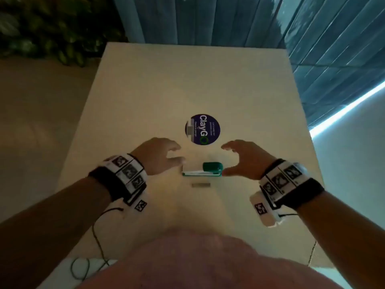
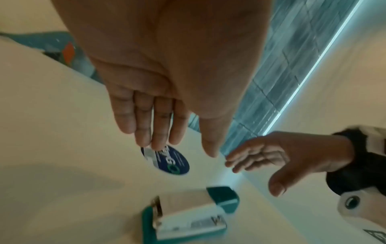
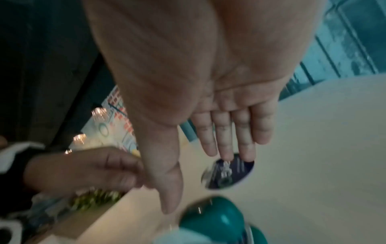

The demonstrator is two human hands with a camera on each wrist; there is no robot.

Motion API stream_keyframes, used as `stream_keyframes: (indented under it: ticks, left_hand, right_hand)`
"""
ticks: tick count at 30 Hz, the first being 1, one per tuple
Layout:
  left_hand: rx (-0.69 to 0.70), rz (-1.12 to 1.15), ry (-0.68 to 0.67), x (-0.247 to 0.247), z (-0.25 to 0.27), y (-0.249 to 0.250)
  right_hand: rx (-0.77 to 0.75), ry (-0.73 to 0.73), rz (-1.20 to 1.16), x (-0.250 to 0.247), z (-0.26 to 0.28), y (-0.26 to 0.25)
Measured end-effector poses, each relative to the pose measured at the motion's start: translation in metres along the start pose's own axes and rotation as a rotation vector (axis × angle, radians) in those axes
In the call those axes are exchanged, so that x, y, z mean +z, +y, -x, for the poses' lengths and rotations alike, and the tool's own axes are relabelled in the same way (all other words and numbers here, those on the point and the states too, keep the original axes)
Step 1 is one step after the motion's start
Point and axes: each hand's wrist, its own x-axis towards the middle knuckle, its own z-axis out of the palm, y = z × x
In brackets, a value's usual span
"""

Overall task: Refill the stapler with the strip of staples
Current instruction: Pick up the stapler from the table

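1. Looking down from the head view, a green and white stapler (image 1: 201, 169) lies on the pale worktop (image 1: 145, 101), its green cap end toward the right. The left hand (image 1: 155, 155) hangs just left of it with fingers relaxed and holding nothing; the right hand (image 1: 245, 159) hangs just right of it, fingers spread, thumb tip close to the cap end, also holding nothing. A short grey strip of staples (image 1: 201, 185) lies just nearer the person than the stapler, apart from it. A round dark-blue sticker (image 1: 202, 129) sits on the worktop beyond the stapler.

2. Left wrist view: the left hand (image 2: 167, 74) has straight fingers, nothing in it, above the sticker (image 2: 167, 161). The stapler (image 2: 188, 216) lies below, blurred. The right hand (image 2: 282, 158) is spread opposite.

3. Right wrist view: the right hand (image 3: 198, 82) is flat-fingered and bare; the stapler's green cap (image 3: 215, 216) lies just beside the thumb tip, contact unclear.
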Motion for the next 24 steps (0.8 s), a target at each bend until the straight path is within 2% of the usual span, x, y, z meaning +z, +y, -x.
stream_keyframes:
  ticks: [4, 7, 10, 15, 20, 24]
  left_hand:
    - [0.085, -0.061, -0.113, 0.028, -0.027, 0.023]
    - [0.155, -0.107, -0.155, 0.052, -0.040, 0.034]
    - [0.197, -0.111, -0.129, 0.067, -0.047, 0.042]
    - [0.229, -0.046, -0.066, 0.081, -0.052, 0.041]
    - [0.219, -0.037, -0.039, 0.074, -0.051, 0.042]
    - [0.243, 0.052, 0.027, 0.056, -0.038, 0.039]
  right_hand:
    - [-0.004, -0.111, 0.055, 0.040, -0.026, -0.001]
    - [0.011, -0.072, 0.029, 0.063, -0.037, 0.006]
    - [0.012, 0.002, 0.002, 0.067, -0.041, 0.008]
    - [0.016, -0.009, -0.001, 0.066, -0.044, 0.014]
    - [0.022, -0.015, -0.012, 0.063, -0.042, 0.013]
    - [0.041, 0.010, -0.030, 0.067, -0.043, 0.015]
